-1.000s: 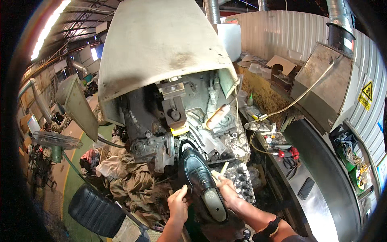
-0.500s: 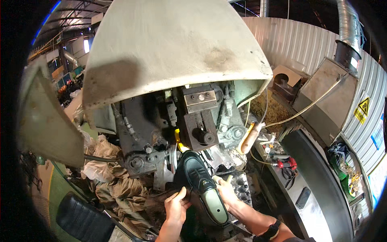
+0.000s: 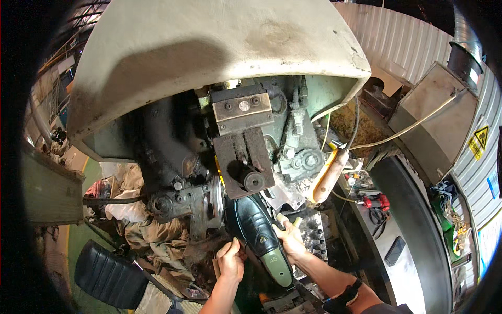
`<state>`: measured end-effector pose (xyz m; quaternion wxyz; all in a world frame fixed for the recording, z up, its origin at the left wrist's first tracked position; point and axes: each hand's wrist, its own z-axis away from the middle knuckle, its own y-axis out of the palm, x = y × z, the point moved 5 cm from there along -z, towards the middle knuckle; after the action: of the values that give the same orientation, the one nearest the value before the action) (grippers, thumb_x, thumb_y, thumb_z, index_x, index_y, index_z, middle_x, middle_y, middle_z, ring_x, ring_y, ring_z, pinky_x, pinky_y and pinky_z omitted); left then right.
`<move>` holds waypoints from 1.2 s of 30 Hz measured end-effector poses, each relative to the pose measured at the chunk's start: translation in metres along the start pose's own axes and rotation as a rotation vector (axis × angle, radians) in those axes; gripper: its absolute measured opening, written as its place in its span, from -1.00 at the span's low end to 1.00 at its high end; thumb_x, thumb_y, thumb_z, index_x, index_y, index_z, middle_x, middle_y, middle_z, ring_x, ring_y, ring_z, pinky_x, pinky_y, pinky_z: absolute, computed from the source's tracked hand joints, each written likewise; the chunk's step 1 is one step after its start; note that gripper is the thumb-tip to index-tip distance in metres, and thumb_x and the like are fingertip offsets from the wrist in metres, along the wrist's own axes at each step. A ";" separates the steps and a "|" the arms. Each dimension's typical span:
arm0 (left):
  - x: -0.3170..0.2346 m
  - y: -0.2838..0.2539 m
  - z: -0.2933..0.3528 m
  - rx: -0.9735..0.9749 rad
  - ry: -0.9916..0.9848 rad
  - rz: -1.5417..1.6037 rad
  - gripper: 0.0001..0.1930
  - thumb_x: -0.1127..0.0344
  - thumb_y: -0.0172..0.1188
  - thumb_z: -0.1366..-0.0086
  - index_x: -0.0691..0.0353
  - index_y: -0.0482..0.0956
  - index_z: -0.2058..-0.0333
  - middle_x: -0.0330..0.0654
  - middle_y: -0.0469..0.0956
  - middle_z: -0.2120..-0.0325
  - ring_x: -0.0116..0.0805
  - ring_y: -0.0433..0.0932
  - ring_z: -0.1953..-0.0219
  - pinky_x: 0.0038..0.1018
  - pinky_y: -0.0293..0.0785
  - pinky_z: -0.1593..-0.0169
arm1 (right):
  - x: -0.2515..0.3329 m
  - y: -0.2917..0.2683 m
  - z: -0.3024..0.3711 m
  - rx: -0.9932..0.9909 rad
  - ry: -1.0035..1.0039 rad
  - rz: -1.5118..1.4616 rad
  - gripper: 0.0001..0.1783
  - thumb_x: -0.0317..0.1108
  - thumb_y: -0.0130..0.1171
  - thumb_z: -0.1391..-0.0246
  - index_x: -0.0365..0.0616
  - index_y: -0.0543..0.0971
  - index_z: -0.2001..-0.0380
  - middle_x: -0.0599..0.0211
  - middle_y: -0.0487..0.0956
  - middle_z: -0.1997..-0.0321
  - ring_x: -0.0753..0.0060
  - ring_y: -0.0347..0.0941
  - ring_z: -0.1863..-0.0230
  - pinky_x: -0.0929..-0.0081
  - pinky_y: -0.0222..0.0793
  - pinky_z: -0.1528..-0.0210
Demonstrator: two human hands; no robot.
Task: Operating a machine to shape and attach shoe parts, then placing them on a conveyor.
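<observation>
A black leather shoe upper [image 3: 253, 224] is stretched over a green last [image 3: 276, 266]. Its toe points away from me, under the dark block [image 3: 243, 163] of a machine. My left hand [image 3: 230, 261] is at the shoe's left side, thumb and fingers pressed together; what they pinch, if anything, is hidden. Along the right side lies my right hand [image 3: 293, 242], its thumb side touching the upper and its fingers apart, with pale wraps on two fingertips. Just behind the heel, a dark metal part [image 3: 290, 301] shows at the lower edge.
A large cream hood [image 3: 225, 47] overhangs the machine. To the right hangs a wooden-handled tool [image 3: 328, 175] on a cable. A phone [image 3: 395, 250] and a red tool [image 3: 375, 202] lie on the side bench. Crumpled cloth [image 3: 157, 235] and a black chair [image 3: 111, 275] are left.
My view has shifted, bringing the machine's block nearer over the toe. The yellow piece by the toe is now mostly hidden. Both hands stay beside the shoe; my left fingers look more tightly closed.
</observation>
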<state>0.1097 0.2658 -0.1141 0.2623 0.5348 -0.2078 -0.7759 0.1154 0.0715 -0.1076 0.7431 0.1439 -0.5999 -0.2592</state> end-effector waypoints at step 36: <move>0.027 0.022 0.002 -0.387 0.280 0.112 -0.66 0.20 0.07 -0.54 0.21 0.57 0.44 -0.42 0.54 0.45 -0.62 0.38 0.40 -0.58 0.35 0.28 | -0.016 -0.014 -0.008 -0.108 -0.109 -0.088 -0.14 -0.38 0.37 -0.17 -0.31 0.14 -0.41 0.11 0.37 -0.34 0.46 0.33 -0.28 0.43 0.31 -0.28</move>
<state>0.1042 0.2317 -0.1203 0.4287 0.5644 -0.0465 -0.7040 0.1175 0.0683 -0.1293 0.7037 0.1157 -0.6179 -0.3311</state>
